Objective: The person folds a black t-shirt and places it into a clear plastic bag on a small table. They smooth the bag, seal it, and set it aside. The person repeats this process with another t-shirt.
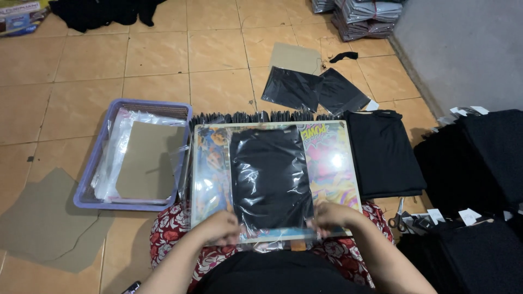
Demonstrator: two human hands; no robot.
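- Two hands on the job: my left hand (218,227) and right hand (330,215) both sit at the near edge of the bagged black garment (271,177). Fingers are curled down onto the clear plastic, pinching or pressing the open end; I can't tell which, the fingertips are tucked under.
- The garment lies flat in its clear bag, centred on the colourful lap board (332,163), long side running away from me. The bag mouth is at my end, overhanging the board's near edge.
- My read: this is the flap-sealing step. To do it well, keep both hands level, pull the plastic taut toward me, then fold in one straight line so the flap doesn't wrinkle.
- Press air out from the far end toward the mouth first; the film shows creases and glare over the fabric.
- Keep the board steady on my lap, it rests on the red floral cloth (174,226).
- Around it: blue basket (87,185) to the left with cardboard inserts and spare bags, folded black shirt (384,155) just right of the board, scissors (399,218) near my right forearm, more black stacks (474,163) further right.
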